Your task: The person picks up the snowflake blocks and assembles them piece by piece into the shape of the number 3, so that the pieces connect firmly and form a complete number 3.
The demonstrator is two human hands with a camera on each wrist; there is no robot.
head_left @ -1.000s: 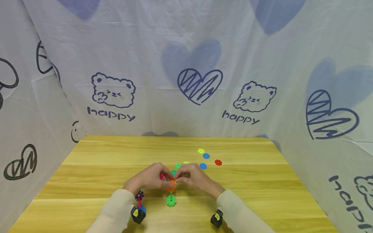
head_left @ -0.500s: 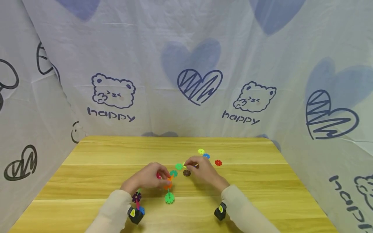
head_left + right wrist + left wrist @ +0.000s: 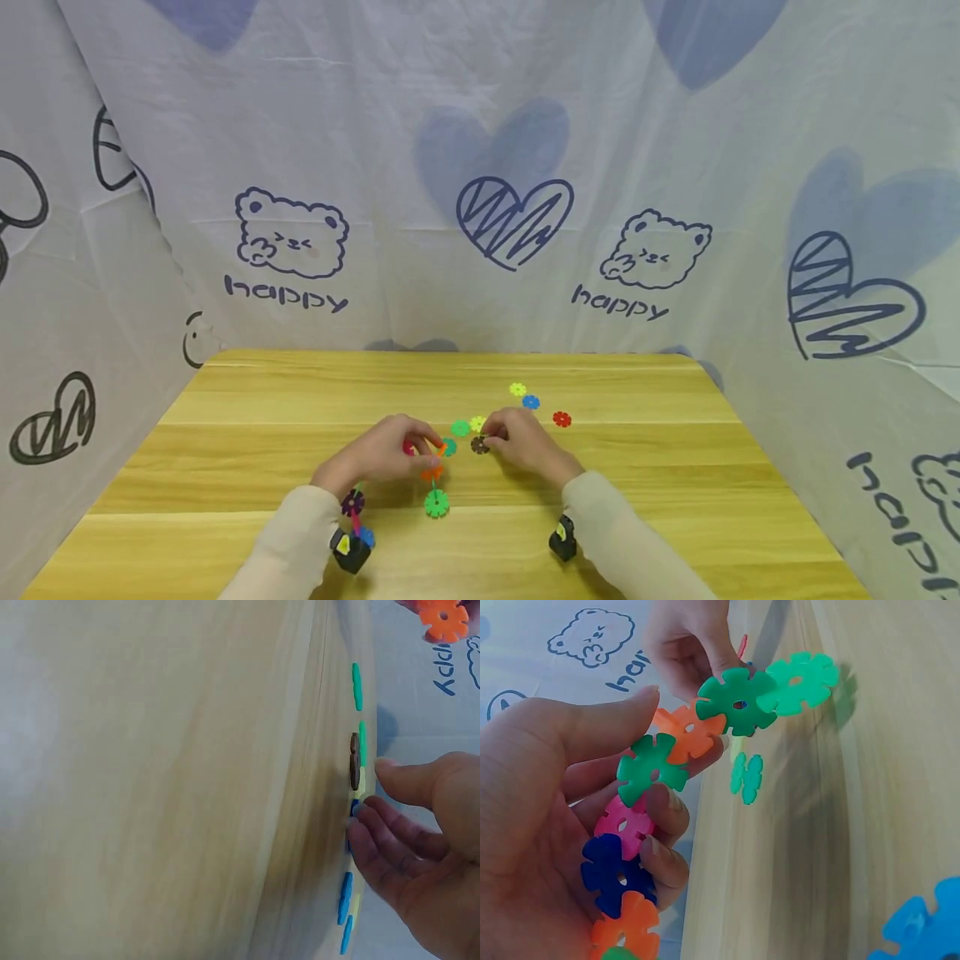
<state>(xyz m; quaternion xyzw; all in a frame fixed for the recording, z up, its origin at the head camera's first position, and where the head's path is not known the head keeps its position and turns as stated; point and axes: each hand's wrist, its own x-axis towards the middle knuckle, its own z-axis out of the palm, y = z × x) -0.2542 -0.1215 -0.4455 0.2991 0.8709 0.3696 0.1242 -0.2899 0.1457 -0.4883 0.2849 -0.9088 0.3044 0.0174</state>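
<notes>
My left hand (image 3: 386, 450) holds a chain of interlocking snowflake discs, its thumb and fingers around the links. In the left wrist view an orange disc (image 3: 686, 739), a green disc (image 3: 651, 763), a pink disc (image 3: 619, 821) and a dark blue disc (image 3: 604, 862) lie along the fingers. A light green disc (image 3: 437, 503) hangs at the near end in the head view. My right hand (image 3: 525, 446) reaches low over the table at a loose brown disc (image 3: 480, 445), fingertips right at its edge. In the right wrist view its thumb and fingers are parted, with nothing gripped.
Loose discs lie flat on the wooden table (image 3: 637, 500): teal (image 3: 450, 447), green (image 3: 460, 427), yellow (image 3: 477, 424), blue (image 3: 531, 402) and red (image 3: 562, 419). A patterned cloth (image 3: 405, 275) hangs behind the table and along both sides.
My right hand has left the chain, moved right to the loose discs, then shifted slightly to the brown one. My left hand keeps its hold on the chain, barely moving.
</notes>
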